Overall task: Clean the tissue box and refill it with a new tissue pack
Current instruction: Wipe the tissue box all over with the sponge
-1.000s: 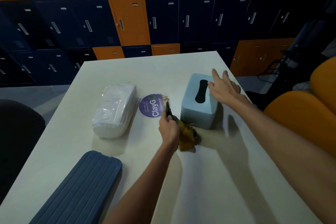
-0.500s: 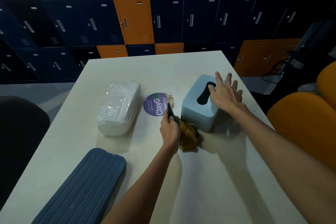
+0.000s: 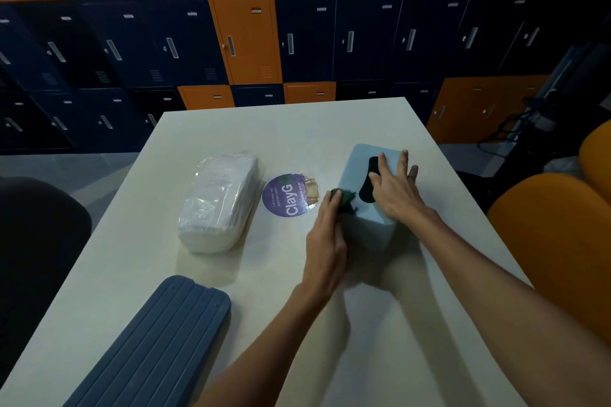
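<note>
Scrubbing the tissue box: pad in one hand, box pinned under the other.

Nearest, a ribbed blue panel [image 3: 148, 340] lies on the table [image 3: 297, 129]. The left hand [image 3: 325, 235] grips a green scrubbing pad [image 3: 347, 197] against the near left edge of the light-blue tissue box [image 3: 358, 162]. The right hand [image 3: 393, 188] lies flat on the top slot, fingers spread. The wrapped tissue pack [image 3: 218, 205] sits well to the left, beyond a round ClayGo sticker [image 3: 289, 196]. The box looks light, so a hard sideways scrub could slide it from under the palm toward the table's right edge.
</note>
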{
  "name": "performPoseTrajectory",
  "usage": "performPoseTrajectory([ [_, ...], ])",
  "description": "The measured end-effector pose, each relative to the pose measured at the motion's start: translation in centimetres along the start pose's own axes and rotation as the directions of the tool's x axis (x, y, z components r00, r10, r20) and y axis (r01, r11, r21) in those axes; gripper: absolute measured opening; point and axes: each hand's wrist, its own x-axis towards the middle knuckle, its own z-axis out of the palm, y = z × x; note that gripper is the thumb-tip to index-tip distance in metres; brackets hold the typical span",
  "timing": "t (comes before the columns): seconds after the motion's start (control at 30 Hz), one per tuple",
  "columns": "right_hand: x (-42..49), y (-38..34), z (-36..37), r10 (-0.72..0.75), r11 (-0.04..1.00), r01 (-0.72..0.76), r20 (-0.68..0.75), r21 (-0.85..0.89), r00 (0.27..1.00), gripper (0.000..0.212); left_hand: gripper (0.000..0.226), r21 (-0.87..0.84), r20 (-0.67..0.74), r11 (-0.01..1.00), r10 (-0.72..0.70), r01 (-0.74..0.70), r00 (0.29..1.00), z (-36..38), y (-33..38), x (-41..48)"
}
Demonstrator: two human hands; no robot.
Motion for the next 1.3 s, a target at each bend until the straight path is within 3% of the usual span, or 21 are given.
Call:
performPoseTrajectory([
  [0.1, -0.1, 0.4, 0.0, -0.078, 0.996, 0.079, 0.019, -0.049, 0.997, 0.056, 0.056, 0.178, 0.106, 0.980, 0.075, -0.093, 0.992, -0.8, -0.7, 0.5],
  [0.3, -0.2, 0.8, 0.2, -0.187, 0.972, 0.188, 0.016, -0.144, 0.982, 0.043, 0.033, 0.354, 0.389, 0.903, 0.096, -0.244, 0.916, -0.7, 2.0, 7.9],
  [0.4, 0.0, 1.0, 0.3, -0.198, 0.967, 0.195, -0.001, -0.164, 0.980, 0.040, 0.035, 0.345, 0.407, 0.894, 0.131, -0.285, 0.904, -0.9, 2.4, 7.7],
  [0.5, 0.2, 0.9, 0.2, -0.108, 0.994, 0.106, -0.060, -0.038, 0.992, 0.053, 0.060, 0.317, 0.432, 0.886, 0.184, -0.339, 0.883, -2.0, 1.8, 5.5],
  [0.57, 0.1, 0.7, 0.2, -0.056, 0.998, 0.056, -0.023, 0.001, 0.998, 0.056, 0.066, 0.320, 0.454, 0.887, 0.166, -0.334, 0.875, -2.9, 1.4, 4.2],
  [0.7, 0.0, 0.7, -0.2, -0.038, 0.995, 0.037, -0.016, -0.094, 0.999, 0.054, 0.063, 0.314, 0.447, 0.896, 0.153, -0.315, 0.881, -4.1, 1.2, 2.5],
  [0.8, -0.4, 0.7, -0.7, -0.047, 0.987, 0.043, -0.024, -0.154, 0.999, 0.056, 0.051, 0.236, 0.375, 0.959, 0.062, -0.160, 0.925, -5.4, 1.5, 1.9],
  [0.9, -1.2, 0.0, -2.0, -0.066, 0.994, 0.051, -0.167, -0.095, 0.984, 0.056, 0.047, 0.104, 0.237, 0.984, -0.164, 0.143, 0.957, -7.0, 2.1, 2.0],
  [0.97, -2.0, -0.8, -3.1, -0.102, 0.995, 0.101, -0.296, -0.019, 0.950, 0.053, 0.036, -0.131, 0.268, 0.913, -0.343, 0.387, 0.900, -7.8, 2.5, 1.8],
  [1.03, -3.2, -1.4, -4.1, -0.161, 0.975, 0.209, -0.403, 0.078, 0.901, 0.045, 0.026, -0.228, 0.413, 0.789, -0.452, 0.571, 0.790, -8.2, 2.8, 1.1],
  [1.1, -4.8, -1.8, -4.4, -0.228, 0.928, 0.339, -0.489, 0.153, 0.842, 0.034, 0.019, -0.161, 0.520, 0.770, -0.466, 0.618, 0.716, -7.9, 2.6, 0.1],
  [1.2, -8.1, -2.4, -3.7, -0.330, 0.863, 0.482, -0.554, 0.150, 0.764, 0.024, 0.028, -0.031, 0.570, 0.805, -0.473, 0.592, 0.672, -6.6, 2.1, -1.3],
  [1.3, -10.5, -2.6, -2.1, -0.370, 0.845, 0.513, -0.530, 0.150, 0.763, 0.022, 0.030, 0.052, 0.591, 0.829, -0.475, 0.557, 0.652, -4.8, 1.6, -2.5],
])
